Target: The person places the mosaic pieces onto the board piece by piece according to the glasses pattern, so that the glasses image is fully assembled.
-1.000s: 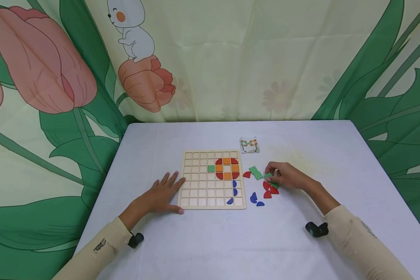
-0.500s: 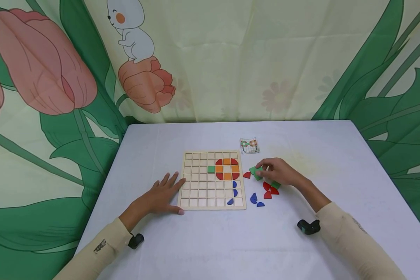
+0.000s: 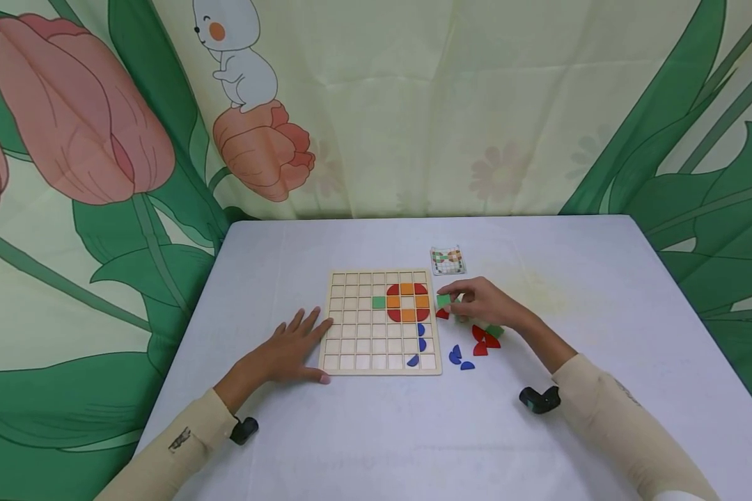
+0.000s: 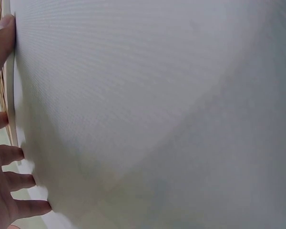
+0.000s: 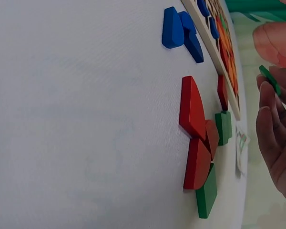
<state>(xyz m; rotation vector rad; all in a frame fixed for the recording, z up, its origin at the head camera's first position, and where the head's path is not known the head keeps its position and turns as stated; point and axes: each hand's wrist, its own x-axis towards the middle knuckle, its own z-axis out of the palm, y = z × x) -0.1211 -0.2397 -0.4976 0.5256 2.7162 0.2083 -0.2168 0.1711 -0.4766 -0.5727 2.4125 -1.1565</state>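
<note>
Progress shows on the right half of the board (image 3: pixel 347 346): a ring of red quarters and orange squares (image 3: pixel 409 315) is laid around a bare centre cell, with one green square (image 3: pixel 379 303) against its left side. Three blue half-rounds (image 3: pixel 422 344) lie toward the lower right; whether they sit flush, I cannot tell. Everything farther left is unfilled, so I judge plenty remains. The pattern card (image 3: pixel 448 261) lies near the far right corner. My right hand (image 3: pixel 485 299) pinches a green tile (image 3: pixel 443 300) between thumb and fingertips, just off the right edge, where a loose red quarter (image 3: pixel 442 314) could get in my way. Overlapping green pieces (image 5: pixel 223 129) lie beneath my hand; beside them are three more red quarters (image 3: pixel 480 349), another green piece (image 3: pixel 494 332) and loose blue pieces (image 3: pixel 468 364). I see no loose orange. My left hand (image 3: pixel 288 351) is spread, thumb and index finger touching the board's left side.
</note>
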